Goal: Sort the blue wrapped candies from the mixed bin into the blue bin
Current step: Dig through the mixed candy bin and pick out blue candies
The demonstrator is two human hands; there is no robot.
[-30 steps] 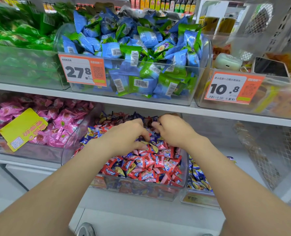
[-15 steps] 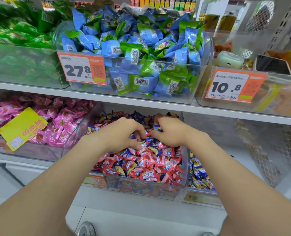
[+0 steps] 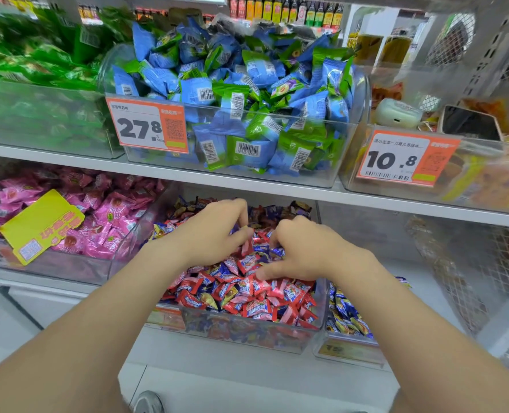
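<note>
The clear mixed bin [image 3: 247, 338] on the lower shelf holds a heap of red and blue wrapped candies [image 3: 247, 296]. Both my hands are inside it, on top of the heap. My left hand [image 3: 214, 234] has its fingers curled down, and fingertips and thumb pinch a small candy that is mostly hidden. My right hand [image 3: 304, 251] curls its fingers into blue wrappers [image 3: 272, 252], its thumb lying flat on the pile; whether it holds one is hidden. The blue bin [image 3: 348, 350] stands right of the mixed bin and holds blue-and-yellow candies [image 3: 344, 317].
Left of the mixed bin is a bin of pink candies [image 3: 104, 222] with a yellow tag [image 3: 39, 225]. On the shelf above stand a bin of blue-green packets [image 3: 241, 114] and price tags 27.8 [image 3: 146, 125] and 10.8 [image 3: 402, 158]. A wire mesh panel [image 3: 470, 263] is on the right.
Both hands have shifted slightly toward me across the heap and spread a little apart. The left fingertips have closed together, and the right thumb now stretches out over the candies.
</note>
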